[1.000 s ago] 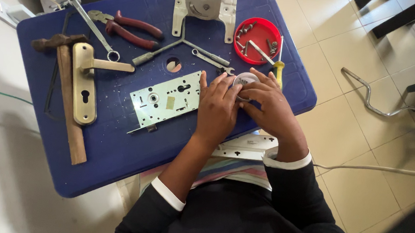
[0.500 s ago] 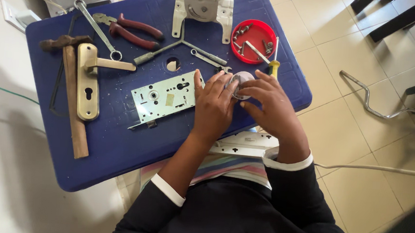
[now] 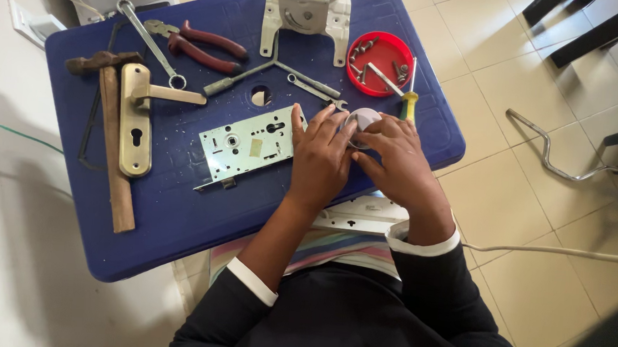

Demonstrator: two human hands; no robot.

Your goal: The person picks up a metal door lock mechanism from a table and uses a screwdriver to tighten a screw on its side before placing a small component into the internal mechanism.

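Both hands, left hand (image 3: 318,156) and right hand (image 3: 394,157), clasp a small round white-grey knob (image 3: 361,119), mostly hidden by fingers, above the blue table (image 3: 178,208), beside the mortise lock body (image 3: 246,145).

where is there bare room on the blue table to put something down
Bare blue table lies along the near edge, below the lock body and right of the hammer. The far half is crowded: pliers, wrenches, red dish. Both hands fill the right side.
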